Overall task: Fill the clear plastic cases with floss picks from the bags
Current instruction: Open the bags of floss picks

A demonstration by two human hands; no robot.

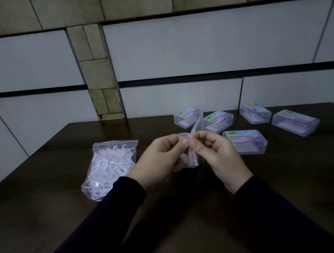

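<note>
My left hand and my right hand pinch the top edges of a clear zip bag held upright between them above the dark table. What the held bag contains is hard to see. A second clear bag full of white floss picks lies flat to the left of my hands. Several clear plastic cases with coloured labels lie shut to the right: the nearest case, one behind my fingers, one at the back and two further right.
A tiled wall rises right behind the table's far edge. Bare dark tabletop lies in front of my arms, on the left and at the far right.
</note>
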